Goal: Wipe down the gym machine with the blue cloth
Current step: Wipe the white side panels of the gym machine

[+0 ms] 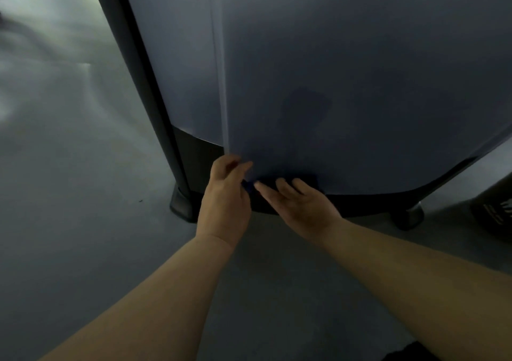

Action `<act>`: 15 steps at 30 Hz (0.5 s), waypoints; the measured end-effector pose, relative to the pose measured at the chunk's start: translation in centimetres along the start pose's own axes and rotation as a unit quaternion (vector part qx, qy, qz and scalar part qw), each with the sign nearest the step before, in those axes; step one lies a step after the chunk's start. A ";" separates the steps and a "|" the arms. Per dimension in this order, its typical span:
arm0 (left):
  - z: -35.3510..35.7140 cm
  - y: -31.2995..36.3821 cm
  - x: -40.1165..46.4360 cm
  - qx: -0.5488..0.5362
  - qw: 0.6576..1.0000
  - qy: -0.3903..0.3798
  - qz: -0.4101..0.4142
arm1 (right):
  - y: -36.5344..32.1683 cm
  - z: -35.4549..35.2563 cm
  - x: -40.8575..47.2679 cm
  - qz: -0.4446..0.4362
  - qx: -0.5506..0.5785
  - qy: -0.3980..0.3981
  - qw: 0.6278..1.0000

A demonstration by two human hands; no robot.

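The gym machine's grey-blue side panel [332, 70] fills the upper view, above a black base [374, 203]. A dark blue cloth [297, 176] lies against the panel's bottom edge. My right hand [302, 208] presses on the cloth with straight fingers. Just left of it, my left hand [225, 194] sits at the panel's vertical seam with its fingers curled. A blue end of the cloth shows at its thumb side, and it seems to grip that end. The picture is dim and blurred.
The machine stands on a grey floor [83, 222] on black feet, one at the left [181, 205] and one at the right [407, 218]. A black upright post [144, 83] runs along the panel's left side. A dark object with white markings [496, 211] sits at the right edge.
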State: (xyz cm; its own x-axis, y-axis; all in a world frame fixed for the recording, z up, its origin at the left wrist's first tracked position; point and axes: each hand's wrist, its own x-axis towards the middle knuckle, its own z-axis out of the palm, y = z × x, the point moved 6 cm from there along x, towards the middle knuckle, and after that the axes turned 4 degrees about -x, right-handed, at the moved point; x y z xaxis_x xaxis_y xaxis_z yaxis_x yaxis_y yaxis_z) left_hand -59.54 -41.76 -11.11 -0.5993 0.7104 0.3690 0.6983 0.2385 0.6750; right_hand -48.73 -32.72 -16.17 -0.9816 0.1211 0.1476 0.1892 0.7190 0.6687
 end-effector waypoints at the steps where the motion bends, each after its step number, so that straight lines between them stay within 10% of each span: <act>1: 0.2 0.0 0.0 0.004 1.000 -0.007 0.004 | 0.9 0.6 -1.2 0.008 0.001 0.009 1.000; 15: 5.0 5.7 -1.7 0.103 0.969 -0.069 0.213 | 6.2 3.9 -10.2 0.015 -0.030 0.050 0.998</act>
State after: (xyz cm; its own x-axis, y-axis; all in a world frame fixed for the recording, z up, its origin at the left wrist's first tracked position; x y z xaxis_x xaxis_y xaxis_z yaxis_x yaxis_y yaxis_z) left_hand -52.58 -38.29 -11.11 -0.1910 0.8520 0.4876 0.9426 0.0205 0.3334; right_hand -37.63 -26.88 -16.36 -0.9686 0.0717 0.2382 0.2231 0.6741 0.7042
